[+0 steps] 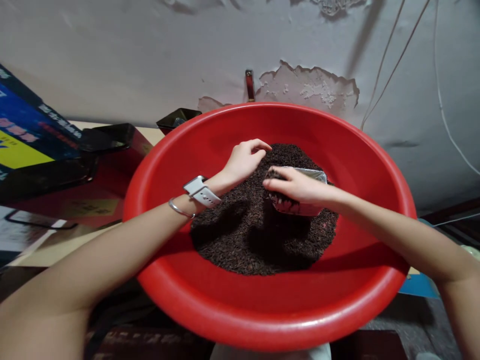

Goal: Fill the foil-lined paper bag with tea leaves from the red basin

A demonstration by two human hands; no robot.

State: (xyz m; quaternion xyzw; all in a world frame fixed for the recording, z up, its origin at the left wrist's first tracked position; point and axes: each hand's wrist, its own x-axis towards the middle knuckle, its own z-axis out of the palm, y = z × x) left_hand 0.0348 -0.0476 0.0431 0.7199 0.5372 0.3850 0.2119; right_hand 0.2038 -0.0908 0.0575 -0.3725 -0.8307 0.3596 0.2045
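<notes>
If the clear container [307, 207] tilts further, grains could tumble out, just right of the red basin's [268, 327] middle, where more dark grains [240, 245] lie. Your right hand [302, 186] arches palm-down over it, fingers half curled around grains, though its grip on the container can't be told; your left hand [243, 162], loosely open and seemingly empty, hovers left of the basin's middle.

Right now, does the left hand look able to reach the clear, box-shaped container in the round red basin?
Probably yes: the left hand looks empty and is near the container, although the right hand partly covers it.
</notes>
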